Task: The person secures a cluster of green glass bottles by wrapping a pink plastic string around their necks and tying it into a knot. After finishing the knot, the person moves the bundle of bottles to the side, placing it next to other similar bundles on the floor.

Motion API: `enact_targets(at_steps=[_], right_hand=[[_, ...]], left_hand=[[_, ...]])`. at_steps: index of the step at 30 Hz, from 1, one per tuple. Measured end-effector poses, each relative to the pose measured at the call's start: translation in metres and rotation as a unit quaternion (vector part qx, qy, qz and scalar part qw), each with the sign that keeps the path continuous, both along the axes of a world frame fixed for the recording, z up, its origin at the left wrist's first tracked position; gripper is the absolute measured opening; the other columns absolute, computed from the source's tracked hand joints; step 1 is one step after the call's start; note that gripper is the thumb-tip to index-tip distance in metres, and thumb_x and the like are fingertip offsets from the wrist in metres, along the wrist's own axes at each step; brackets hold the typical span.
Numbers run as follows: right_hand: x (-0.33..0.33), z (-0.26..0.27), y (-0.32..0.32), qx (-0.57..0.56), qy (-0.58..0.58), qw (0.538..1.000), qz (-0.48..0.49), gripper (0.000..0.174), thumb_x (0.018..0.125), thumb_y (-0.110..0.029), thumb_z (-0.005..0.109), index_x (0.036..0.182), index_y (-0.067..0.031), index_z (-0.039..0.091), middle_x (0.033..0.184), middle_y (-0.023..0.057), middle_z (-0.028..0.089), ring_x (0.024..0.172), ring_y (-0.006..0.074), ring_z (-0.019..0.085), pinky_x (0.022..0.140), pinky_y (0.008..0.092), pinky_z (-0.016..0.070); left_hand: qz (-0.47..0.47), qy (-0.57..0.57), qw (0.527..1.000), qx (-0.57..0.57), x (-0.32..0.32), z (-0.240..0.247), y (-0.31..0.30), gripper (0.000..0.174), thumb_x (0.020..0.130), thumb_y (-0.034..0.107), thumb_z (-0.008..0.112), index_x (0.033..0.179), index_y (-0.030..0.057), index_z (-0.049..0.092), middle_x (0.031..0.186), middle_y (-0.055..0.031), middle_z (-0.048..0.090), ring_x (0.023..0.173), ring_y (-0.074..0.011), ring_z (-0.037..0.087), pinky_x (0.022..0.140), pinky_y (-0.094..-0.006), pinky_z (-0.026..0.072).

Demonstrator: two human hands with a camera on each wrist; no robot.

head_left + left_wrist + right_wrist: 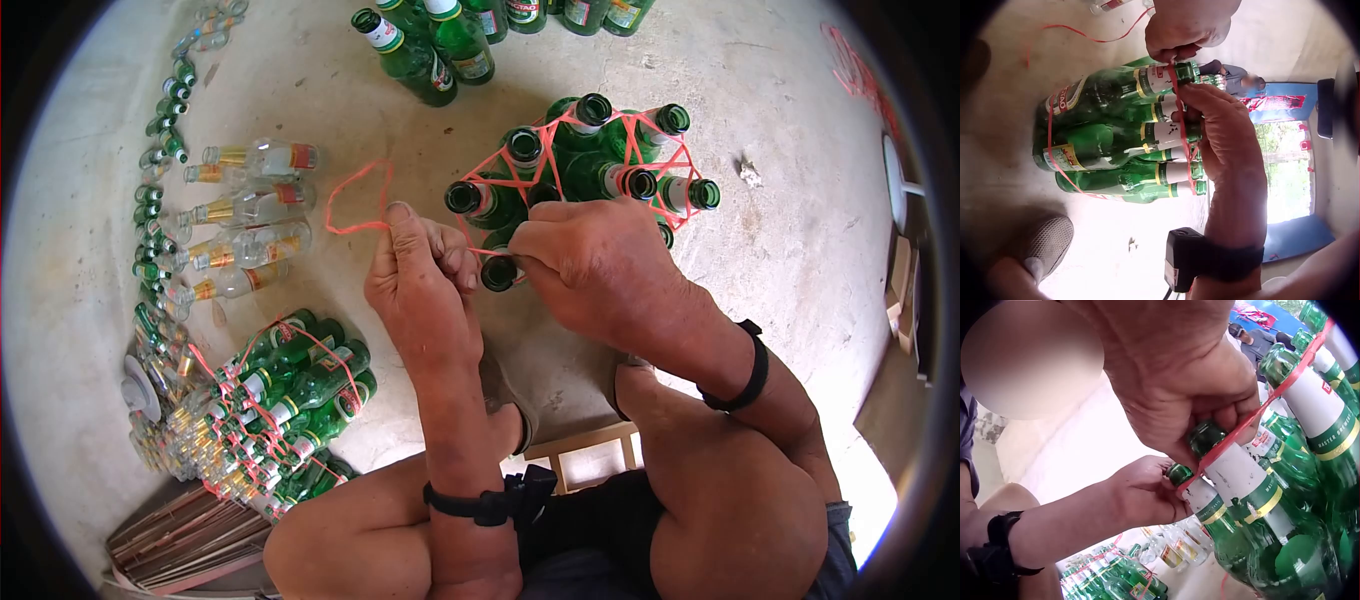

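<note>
A cluster of green beer bottles [590, 175] stands upright on the floor, with red plastic twine [1285, 384] laced around and between the necks. Another strand of the twine circles the bottle bodies lower down in the left wrist view. My left hand [425, 285] pinches the twine between thumb and fingers at the near left of the cluster, and a loose end [355, 229] loops out beyond it. My right hand [610, 265] is bent over the nearest bottle necks, its thumb and fingertips pinching the twine there. That hand partly covers several necks.
More green bottles [430, 60] stand at the back. Clear glass bottles [255, 205] lie to the left, beside a long row of bottles. A twine-bound green bundle [300, 380] lies at the near left. A person [1250, 347] shows in the background.
</note>
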State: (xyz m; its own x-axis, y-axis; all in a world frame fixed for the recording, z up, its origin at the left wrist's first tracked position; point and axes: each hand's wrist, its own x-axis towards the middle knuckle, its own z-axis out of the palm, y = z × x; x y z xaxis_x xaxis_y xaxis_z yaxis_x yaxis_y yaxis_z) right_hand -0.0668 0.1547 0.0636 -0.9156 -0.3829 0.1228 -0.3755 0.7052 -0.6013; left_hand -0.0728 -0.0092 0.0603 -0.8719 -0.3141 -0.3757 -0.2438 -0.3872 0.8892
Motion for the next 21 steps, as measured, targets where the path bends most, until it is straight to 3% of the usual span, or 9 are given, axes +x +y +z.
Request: enact_targets(at_steps=[2, 11, 14, 17, 21], right_hand=[[-0.001, 0.002, 0.001, 0.015, -0.013, 1.000, 0.008, 0.004, 0.079, -0.014, 0.068, 0.080, -0.0106, 0.070, 0.078, 0.0073, 0.067, 0.073, 0.0297, 0.072, 0.059, 0.0442, 0.0559], [0.004, 0.000, 0.000, 0.010, 0.012, 1.000, 0.014, 0.004, 0.081, -0.014, 0.068, 0.083, -0.0118, 0.069, 0.078, 0.0048, 0.064, 0.070, 0.0277, 0.070, 0.056, 0.0420, 0.0546], [0.005, -0.001, 0.000, 0.006, 0.022, 1.000, 0.013, 0.003, 0.079, -0.014, 0.068, 0.080, -0.0114, 0.067, 0.077, 0.0047, 0.062, 0.069, 0.0278, 0.069, 0.056, 0.0419, 0.0540], [0.007, 0.000, 0.002, -0.004, 0.010, 1.000, 0.022, 0.012, 0.077, -0.006, 0.070, 0.089, -0.0093, 0.071, 0.079, 0.0063, 0.062, 0.067, 0.0303, 0.066, 0.056, 0.0437, 0.0511], [0.007, 0.000, 0.002, -0.005, 0.016, 1.000, 0.026, 0.014, 0.077, -0.006, 0.070, 0.090, -0.0092, 0.071, 0.078, 0.0062, 0.061, 0.067, 0.0300, 0.066, 0.056, 0.0435, 0.0509]], left_hand=[[0.008, -0.011, 1.000, 0.017, 0.001, -0.010, -0.003, 0.043, 0.112, 0.031, 0.053, 0.076, 0.0105, 0.043, 0.071, 0.0018, 0.040, 0.061, -0.0101, 0.042, 0.050, -0.0269, 0.0363], [0.032, -0.058, 0.995, 0.079, 0.009, -0.019, -0.009, 0.042, 0.114, 0.036, 0.048, 0.079, 0.0129, 0.042, 0.071, 0.0022, 0.038, 0.061, -0.0107, 0.038, 0.053, -0.0278, 0.0331], [0.038, -0.071, 0.989, 0.120, 0.016, -0.018, -0.009, 0.041, 0.114, 0.038, 0.046, 0.080, 0.0138, 0.043, 0.070, 0.0011, 0.041, 0.060, -0.0111, 0.038, 0.056, -0.0287, 0.0338], [0.045, -0.076, 0.982, 0.170, 0.024, -0.018, -0.010, 0.040, 0.113, 0.040, 0.046, 0.082, 0.0143, 0.044, 0.071, -0.0008, 0.046, 0.059, -0.0118, 0.038, 0.060, -0.0298, 0.0353], [0.070, -0.068, 0.978, 0.184, 0.033, -0.026, -0.012, 0.041, 0.113, 0.040, 0.047, 0.082, 0.0135, 0.044, 0.073, -0.0036, 0.051, 0.059, -0.0125, 0.039, 0.063, -0.0301, 0.0365]])
